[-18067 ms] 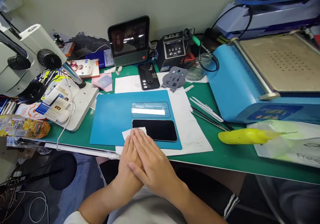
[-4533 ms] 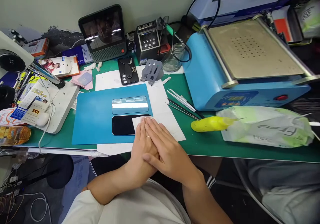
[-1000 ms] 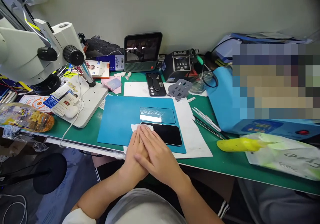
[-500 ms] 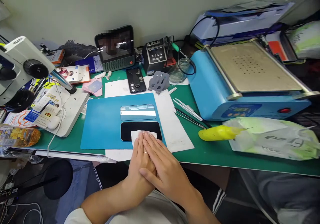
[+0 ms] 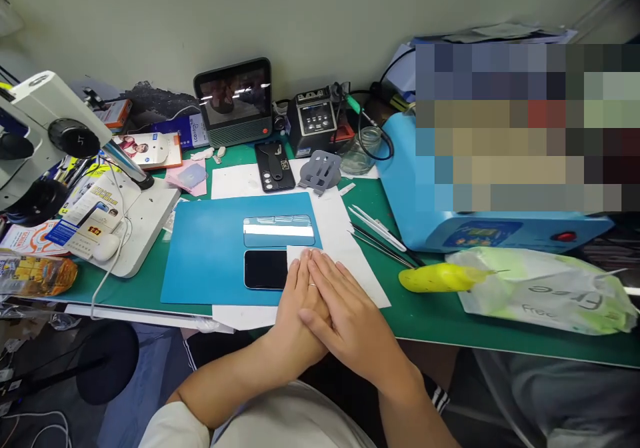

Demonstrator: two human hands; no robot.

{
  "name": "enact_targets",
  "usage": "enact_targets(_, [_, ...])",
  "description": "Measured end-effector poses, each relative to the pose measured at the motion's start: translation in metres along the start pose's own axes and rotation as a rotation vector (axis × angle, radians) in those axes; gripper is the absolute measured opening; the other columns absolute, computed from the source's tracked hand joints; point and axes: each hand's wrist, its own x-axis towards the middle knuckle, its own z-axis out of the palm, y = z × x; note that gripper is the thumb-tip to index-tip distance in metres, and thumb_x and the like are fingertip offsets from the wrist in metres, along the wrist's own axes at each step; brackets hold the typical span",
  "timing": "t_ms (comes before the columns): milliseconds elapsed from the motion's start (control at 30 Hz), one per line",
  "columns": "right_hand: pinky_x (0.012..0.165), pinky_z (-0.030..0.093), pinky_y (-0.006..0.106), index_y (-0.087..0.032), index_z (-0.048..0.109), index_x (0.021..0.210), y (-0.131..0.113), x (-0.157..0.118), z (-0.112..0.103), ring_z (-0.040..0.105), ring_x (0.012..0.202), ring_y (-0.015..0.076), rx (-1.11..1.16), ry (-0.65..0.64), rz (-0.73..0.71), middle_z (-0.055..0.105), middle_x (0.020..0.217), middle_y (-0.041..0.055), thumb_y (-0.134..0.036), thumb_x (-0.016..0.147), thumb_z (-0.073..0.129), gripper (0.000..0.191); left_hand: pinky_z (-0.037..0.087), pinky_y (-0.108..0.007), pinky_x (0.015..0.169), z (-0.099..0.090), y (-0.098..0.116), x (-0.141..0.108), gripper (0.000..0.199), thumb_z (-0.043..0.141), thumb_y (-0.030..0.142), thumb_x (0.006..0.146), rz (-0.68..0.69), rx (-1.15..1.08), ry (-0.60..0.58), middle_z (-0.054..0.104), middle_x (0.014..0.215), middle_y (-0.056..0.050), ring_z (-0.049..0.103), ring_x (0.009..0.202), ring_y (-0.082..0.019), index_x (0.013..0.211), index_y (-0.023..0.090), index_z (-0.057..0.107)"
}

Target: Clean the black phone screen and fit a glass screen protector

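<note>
A phone with a black screen lies face up on a blue mat. A folded white wipe covers its right part. My left hand presses flat on the wipe, fingers stretched out. Over it rests my right hand, its fingers lying flat and its thumb across the back of the left hand. Just behind the phone is a clear screen glass on the mat.
A microscope stands at the left. Behind the mat are a black phone, a grey stand and a glass jar. Tweezers, a yellow bottle and a blue machine are on the right.
Both hands and the wipe have slid to the right along the phone, uncovering its left part. The camera view has shifted slightly. A blurred block now covers the upper right.
</note>
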Motion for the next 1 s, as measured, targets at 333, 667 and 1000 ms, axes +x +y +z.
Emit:
enact_targets(333, [0.125, 0.037, 0.057, -0.010, 0.017, 0.167, -0.040, 0.043, 0.024, 0.031, 0.156, 0.0327, 0.018, -0.126, -0.099, 0.032, 0.168, 0.0167, -0.049, 0.105, 0.046, 0.078, 0.030, -0.052, 0.128, -0.006, -0.053, -0.032, 0.070, 0.049, 0.036, 0.102, -0.113, -0.023, -0.022, 0.036, 0.165, -0.024, 0.034, 0.155, -0.037, 0.161, 0.003, 0.031])
enact_targets(667, [0.122, 0.040, 0.057, -0.004, 0.013, 0.166, -0.071, 0.039, 0.042, 0.030, 0.156, 0.0341, 0.039, -0.122, -0.192, 0.034, 0.166, 0.0223, -0.051, 0.103, 0.048, 0.086, 0.036, -0.049, 0.125, -0.015, -0.072, -0.072, 0.066, 0.046, 0.035, 0.103, -0.139, -0.009, -0.019, 0.039, 0.164, -0.022, 0.038, 0.154, -0.034, 0.160, 0.005, 0.033])
enact_targets(1000, [0.119, 0.045, 0.057, -0.006, 0.009, 0.167, -0.051, -0.001, 0.019, 0.034, 0.154, 0.0338, 0.117, -0.058, -0.186, 0.035, 0.165, 0.0221, -0.049, 0.102, 0.052, 0.088, 0.030, -0.051, 0.130, -0.019, -0.014, -0.067, 0.066, 0.040, 0.026, 0.101, -0.176, 0.005, -0.072, 0.040, 0.164, -0.022, 0.027, 0.158, -0.035, 0.161, 0.003, 0.028])
